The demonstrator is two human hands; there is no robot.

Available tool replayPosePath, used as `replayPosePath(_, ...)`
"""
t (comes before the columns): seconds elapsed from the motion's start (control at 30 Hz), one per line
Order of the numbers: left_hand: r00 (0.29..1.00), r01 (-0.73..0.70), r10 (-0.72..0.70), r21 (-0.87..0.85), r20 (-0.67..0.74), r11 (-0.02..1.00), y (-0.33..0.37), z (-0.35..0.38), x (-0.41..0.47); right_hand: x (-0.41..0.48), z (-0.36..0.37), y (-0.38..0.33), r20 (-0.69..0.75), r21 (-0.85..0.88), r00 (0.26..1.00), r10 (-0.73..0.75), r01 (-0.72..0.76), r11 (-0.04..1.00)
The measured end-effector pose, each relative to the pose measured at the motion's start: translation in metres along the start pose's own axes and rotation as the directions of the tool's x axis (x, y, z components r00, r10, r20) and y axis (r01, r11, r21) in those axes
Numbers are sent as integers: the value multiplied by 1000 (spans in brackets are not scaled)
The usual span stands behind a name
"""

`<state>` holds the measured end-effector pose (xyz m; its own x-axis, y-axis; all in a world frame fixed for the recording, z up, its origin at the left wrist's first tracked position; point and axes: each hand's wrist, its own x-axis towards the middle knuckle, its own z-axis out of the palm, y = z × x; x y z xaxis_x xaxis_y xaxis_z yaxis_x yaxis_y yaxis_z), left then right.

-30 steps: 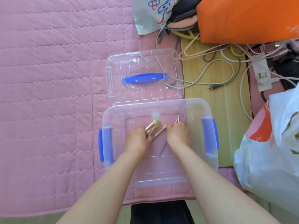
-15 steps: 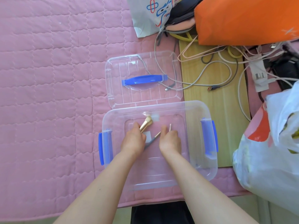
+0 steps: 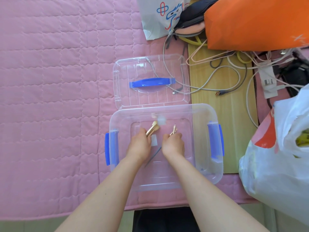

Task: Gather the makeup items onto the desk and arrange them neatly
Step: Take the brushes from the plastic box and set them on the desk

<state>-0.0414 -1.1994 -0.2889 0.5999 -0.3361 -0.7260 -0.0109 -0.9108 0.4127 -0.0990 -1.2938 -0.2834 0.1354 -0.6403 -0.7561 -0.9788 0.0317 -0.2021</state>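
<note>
Head view: both your hands are inside the clear storage box (image 3: 203, 113) at frame centre. Your left hand (image 3: 139, 144) grips a gold-handled makeup brush (image 3: 152, 129), its bristles pointing to the upper right. Your right hand (image 3: 173, 144) pinches thin rose-gold brushes (image 3: 173, 129), tips up. A thin dark handle (image 3: 153, 156) slants between your wrists; can't tell which hand holds it. The lid (image 3: 130, 69) lies flat just above the box on the pink bed (image 3: 50, 97). The wooden table (image 3: 224, 124) right of centre carries tangled cables (image 3: 215, 73).
</note>
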Motion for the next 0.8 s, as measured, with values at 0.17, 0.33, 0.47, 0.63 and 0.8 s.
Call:
replayPosePath(0.17, 998, 63, -63, -31, 27, 998, 5, -13, -19, -7, -19, -1, 47, 60, 997, -55, 52, 997)
replayPosePath(0.33, 996, 86, -90, -170, -17, 982, 23, -29, -51, -21, -47, 0, 84, -3, 986, -146, 147, 989)
replayPosePath(0.47, 997, 40, -60, -335, -49, 941, 45, -43, -91, -47, -79, 7, 132, 0, 967, -216, 218, 976)
replayPosePath(0.63, 992, -4, -57, -467, -116, 884, 67, -57, -146, -94, -124, 12, 184, 85, 927, -326, 315, 945)
replayPosePath(0.8, 985, 17, -125, -644, -122, 765, 81, -67, -206, -155, -172, 14, 312, 265, 879, -360, 283, 922)
